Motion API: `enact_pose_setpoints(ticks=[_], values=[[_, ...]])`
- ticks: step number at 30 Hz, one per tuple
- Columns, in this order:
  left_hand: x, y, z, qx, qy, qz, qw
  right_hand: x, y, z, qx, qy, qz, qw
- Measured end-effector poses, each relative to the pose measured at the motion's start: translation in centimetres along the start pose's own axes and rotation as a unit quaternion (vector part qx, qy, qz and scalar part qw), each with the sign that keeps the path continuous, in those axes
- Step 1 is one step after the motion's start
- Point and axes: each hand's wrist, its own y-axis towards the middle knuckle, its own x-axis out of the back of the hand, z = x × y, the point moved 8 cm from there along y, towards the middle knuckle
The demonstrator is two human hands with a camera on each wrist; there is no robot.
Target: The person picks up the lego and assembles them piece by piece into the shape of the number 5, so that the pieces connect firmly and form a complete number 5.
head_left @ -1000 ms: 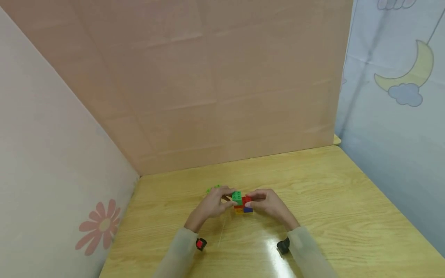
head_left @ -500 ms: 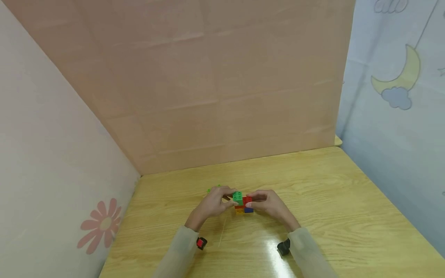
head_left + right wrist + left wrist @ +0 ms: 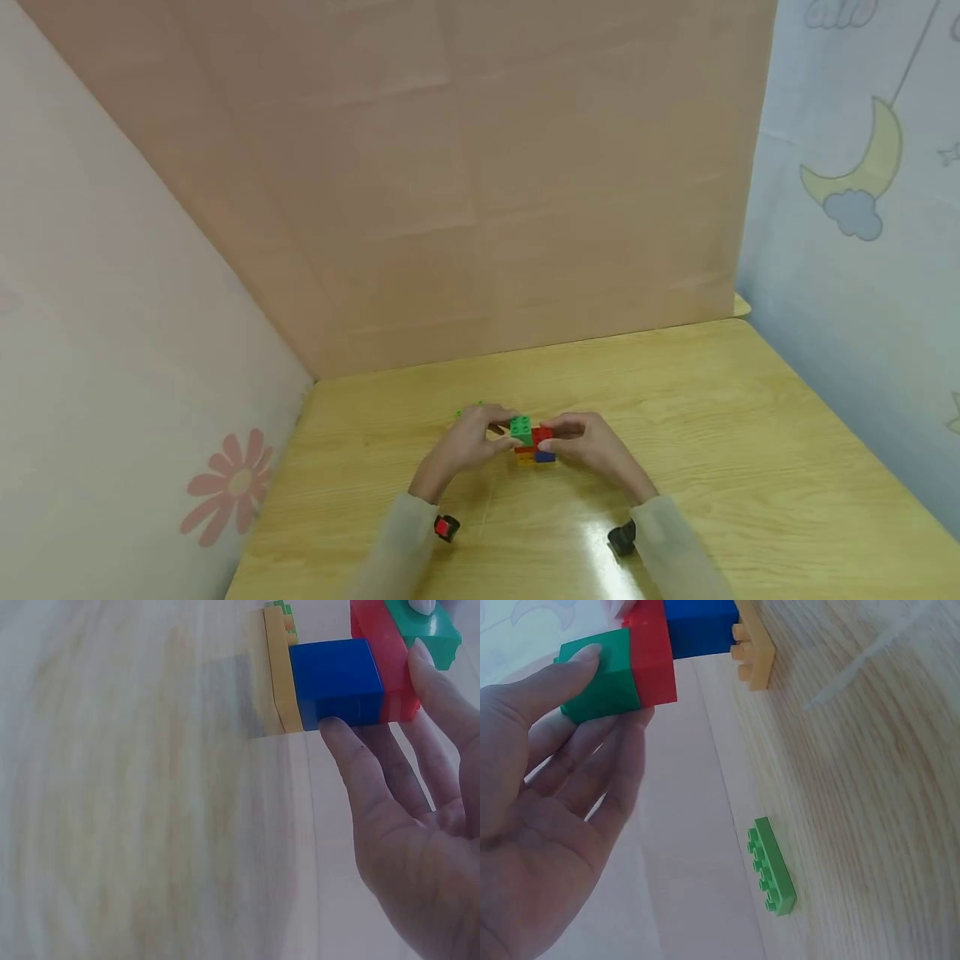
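Note:
A stepped stack of toy building bricks stands on the table. Its base is a flat yellow-orange brick (image 3: 757, 649), with a blue brick (image 3: 336, 679) on the right part. Across the blue one lies a red brick (image 3: 381, 656) that juts out to the left, and a green brick (image 3: 521, 431) sits on the red one's left end. My left hand (image 3: 468, 440) pinches the green brick between thumb and fingers. From the other side, my right hand (image 3: 594, 443) grips the red brick, thumb in front, with one finger against the blue brick in the right wrist view.
Behind my left hand a flat light-green brick (image 3: 774, 870) lies on the wooden table (image 3: 660, 392). A brown panel (image 3: 480, 200) rises at the table's back, with pale walls at both sides. Both wrists wear dark camera mounts.
The head view has shifted slightly, so everything appears a little further right. Both hands keep their places on the brick stack.

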Motion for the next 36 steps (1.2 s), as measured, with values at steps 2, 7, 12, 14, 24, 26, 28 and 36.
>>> enact_pose_setpoints(ticks=[2, 7, 12, 14, 24, 26, 28, 36], values=[[-0.2, -0.2, 0.2, 0.009, -0.007, -0.003, 0.9999, 0.0, -0.2, -0.2, -0.001, 0.005, 0.002, 1.0], [0.0, -0.2, 0.5, 0.036, -0.022, -0.009, 0.9991, 0.1, -0.3, 0.2, 0.008, -0.012, -0.003, 1.0], [0.1, -0.7, 1.7, 0.058, -0.023, 0.002, 0.998, 0.4, -0.4, 0.1, -0.009, -0.014, -0.013, 1.0], [0.3, -1.1, 2.8, 0.068, -0.025, -0.004, 0.9973, 0.4, -0.6, -0.1, -0.018, -0.015, -0.015, 1.0], [2.0, -2.7, 7.2, 0.125, 0.001, -0.078, 0.9891, 0.7, -0.4, -0.4, -0.02, -0.017, -0.018, 0.999], [2.0, -2.5, 7.7, 0.127, 0.023, -0.084, 0.988, 0.6, -0.5, -0.5, -0.02, -0.017, -0.016, 1.0], [1.8, -2.2, 8.4, 0.133, 0.051, -0.091, 0.9857, 0.6, -0.5, -0.4, -0.016, -0.021, -0.015, 1.0], [1.3, -1.4, 11.0, 0.179, -0.014, -0.111, 0.9775, 0.5, -0.6, 0.2, -0.006, -0.023, -0.014, 1.0]])
